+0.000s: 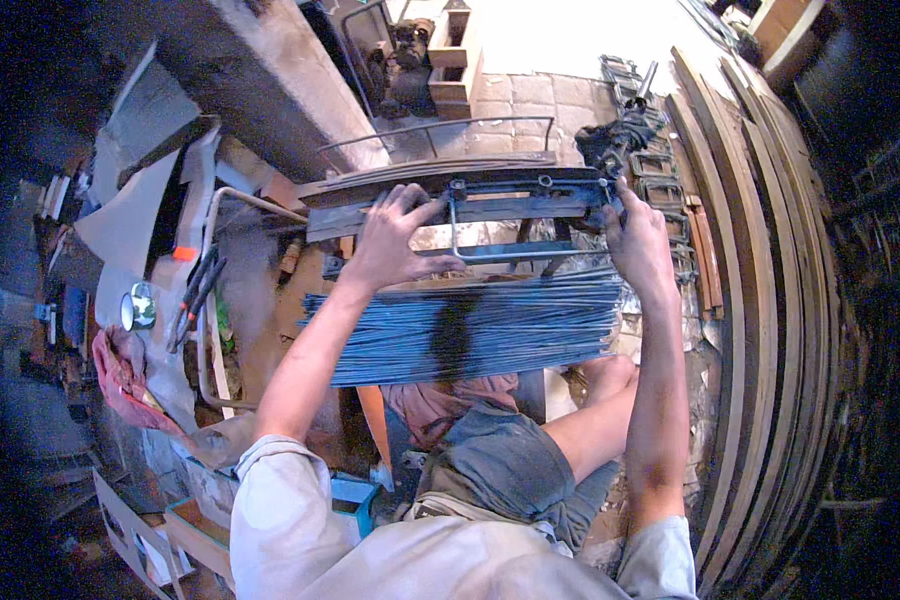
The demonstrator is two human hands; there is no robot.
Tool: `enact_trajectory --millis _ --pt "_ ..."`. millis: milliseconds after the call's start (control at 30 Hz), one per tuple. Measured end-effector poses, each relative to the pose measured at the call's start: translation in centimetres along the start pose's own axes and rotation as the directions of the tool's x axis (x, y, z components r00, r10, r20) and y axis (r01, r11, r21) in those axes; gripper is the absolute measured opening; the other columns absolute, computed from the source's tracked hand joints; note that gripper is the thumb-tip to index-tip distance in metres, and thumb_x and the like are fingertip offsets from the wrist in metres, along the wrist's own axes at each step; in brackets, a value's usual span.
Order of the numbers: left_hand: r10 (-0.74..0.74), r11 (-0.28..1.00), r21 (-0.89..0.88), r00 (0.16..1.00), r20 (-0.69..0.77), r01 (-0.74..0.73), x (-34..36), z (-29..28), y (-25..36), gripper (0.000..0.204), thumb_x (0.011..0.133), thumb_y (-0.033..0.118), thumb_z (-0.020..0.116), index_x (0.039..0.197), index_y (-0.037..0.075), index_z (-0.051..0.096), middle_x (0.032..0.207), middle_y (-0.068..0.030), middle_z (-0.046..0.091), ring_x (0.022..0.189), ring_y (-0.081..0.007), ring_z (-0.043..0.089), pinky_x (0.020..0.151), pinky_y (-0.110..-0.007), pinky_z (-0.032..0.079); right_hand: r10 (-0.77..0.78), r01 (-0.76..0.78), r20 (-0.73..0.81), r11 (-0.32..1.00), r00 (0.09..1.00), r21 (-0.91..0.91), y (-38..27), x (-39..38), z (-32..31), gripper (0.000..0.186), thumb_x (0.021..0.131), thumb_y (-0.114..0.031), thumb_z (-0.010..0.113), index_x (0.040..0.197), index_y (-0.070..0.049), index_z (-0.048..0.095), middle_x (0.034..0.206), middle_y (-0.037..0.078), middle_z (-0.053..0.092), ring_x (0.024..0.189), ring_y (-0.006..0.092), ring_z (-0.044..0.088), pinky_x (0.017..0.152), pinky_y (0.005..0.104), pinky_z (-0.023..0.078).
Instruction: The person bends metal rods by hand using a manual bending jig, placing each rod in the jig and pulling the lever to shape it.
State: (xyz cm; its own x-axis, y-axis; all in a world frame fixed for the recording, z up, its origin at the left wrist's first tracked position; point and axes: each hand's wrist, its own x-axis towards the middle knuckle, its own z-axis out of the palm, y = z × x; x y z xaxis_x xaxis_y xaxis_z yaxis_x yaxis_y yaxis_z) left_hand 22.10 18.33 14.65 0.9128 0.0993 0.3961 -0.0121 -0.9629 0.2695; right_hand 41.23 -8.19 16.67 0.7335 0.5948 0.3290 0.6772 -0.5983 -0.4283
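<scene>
A thin metal rod bent into a narrow rectangular shape lies at a dark metal bench fixture in front of me. My left hand is open, its thumb and forefinger spread, with their tips at the rod's left side. At the fixture's right end, my right hand has curled fingers beside a dark metal part, its forefinger stretched along it. What lies inside those fingers is hidden. Between my forearms, above my lap, rests a thick bundle of straight thin rods, crossed by a dark shadow.
Several long timber or metal lengths run along the right. Finished-looking rod frames are piled past my right hand. On the left lie long-handled cutters, an enamel mug and a pink cloth. A wooden box stands farther off.
</scene>
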Motion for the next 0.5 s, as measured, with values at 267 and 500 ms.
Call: enact_trajectory --millis 267,500 --pt "-0.039 0.999 0.021 0.997 0.064 0.038 0.6 -0.1 0.1 0.086 0.05 0.062 0.08 0.114 0.006 0.064 0.105 -0.0196 0.056 0.1 -0.0385 0.056 0.086 -0.048 0.047 -0.025 0.031 0.035 0.983 0.999 -0.18 1.1 0.3 -1.4 0.037 0.093 -0.03 0.055 0.122 -0.006 0.054 0.083 0.023 0.063 0.076 0.0397 0.063 0.065 0.0496 0.051" --pt "-0.008 1.0 0.025 0.999 0.034 0.007 1.1 0.1 0.4 0.086 0.048 0.067 0.079 0.103 0.002 0.065 0.1 -0.017 0.056 0.095 -0.0357 0.057 0.08 -0.049 0.046 -0.048 0.05 0.047 0.998 0.998 -0.035 6.6 13.4 -1.2 0.036 0.096 -0.034 0.047 0.102 -0.003 0.064 0.106 0.021 0.062 0.103 0.0384 0.058 0.086 0.0481 0.046"
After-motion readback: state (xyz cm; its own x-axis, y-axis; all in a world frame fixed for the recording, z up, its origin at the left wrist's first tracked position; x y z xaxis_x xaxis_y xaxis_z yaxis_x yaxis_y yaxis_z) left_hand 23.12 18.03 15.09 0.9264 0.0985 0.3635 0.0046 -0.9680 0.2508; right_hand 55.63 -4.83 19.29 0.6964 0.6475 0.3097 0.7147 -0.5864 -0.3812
